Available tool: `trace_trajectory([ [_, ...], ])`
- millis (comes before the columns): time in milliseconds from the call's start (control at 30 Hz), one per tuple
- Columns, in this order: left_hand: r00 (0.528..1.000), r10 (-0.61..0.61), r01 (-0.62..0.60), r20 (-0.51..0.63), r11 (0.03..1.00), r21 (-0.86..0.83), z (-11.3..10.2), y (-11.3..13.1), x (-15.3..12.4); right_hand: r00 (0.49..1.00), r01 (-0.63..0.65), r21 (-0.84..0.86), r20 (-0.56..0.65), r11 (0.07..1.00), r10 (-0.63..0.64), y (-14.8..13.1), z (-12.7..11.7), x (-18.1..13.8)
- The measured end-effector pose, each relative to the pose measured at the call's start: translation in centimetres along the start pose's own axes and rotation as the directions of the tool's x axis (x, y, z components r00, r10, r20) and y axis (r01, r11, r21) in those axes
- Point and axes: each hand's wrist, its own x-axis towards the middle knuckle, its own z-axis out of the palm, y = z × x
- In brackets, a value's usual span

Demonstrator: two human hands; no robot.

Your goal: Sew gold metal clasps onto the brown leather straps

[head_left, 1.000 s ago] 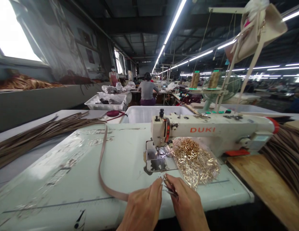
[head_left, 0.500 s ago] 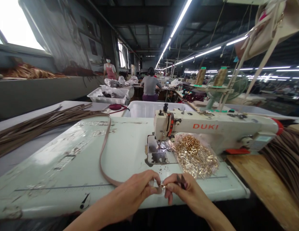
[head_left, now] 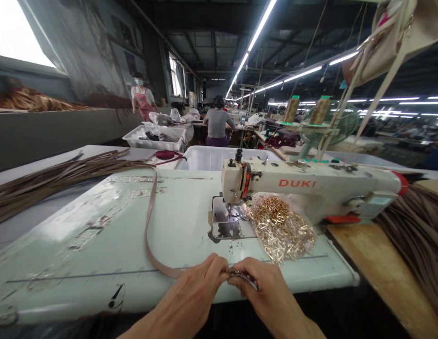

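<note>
My left hand (head_left: 201,282) is closed, pinching the end of a narrow brown strap (head_left: 150,235) near the table's front edge. The strap curves back across the table to the pile at the left. My right hand (head_left: 266,287) is closed on a slim dark metal tool that looks like thread snips (head_left: 247,277). The fingertips of both hands meet at the strap end. A small gold glint shows between them; the fitting itself is mostly hidden. Just beyond my right hand lies a clear bag of gold metal clasps (head_left: 280,230).
A white sewing machine (head_left: 310,183) stands behind the bag on the pale table (head_left: 183,212). Brown straps (head_left: 63,179) lie in a bundle at left; more straps (head_left: 412,226) hang at right. White bins (head_left: 201,157) stand behind the table. Two people are farther back.
Both hands have drawn together. The gold fitting, plain to see before, is now mostly covered by fingers, and the snips have swung down toward the strap end. The standing person has moved left.
</note>
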Motion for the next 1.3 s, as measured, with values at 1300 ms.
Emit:
trace_trajectory([
  [1300, 0.907, 0.151, -0.256, 0.394, 0.94, 0.227, -2.4, -8.5, 15.2, 0.948, 0.293, -0.383, 0.235, 0.876, -0.214, 9.0, -2.3, 11.2],
])
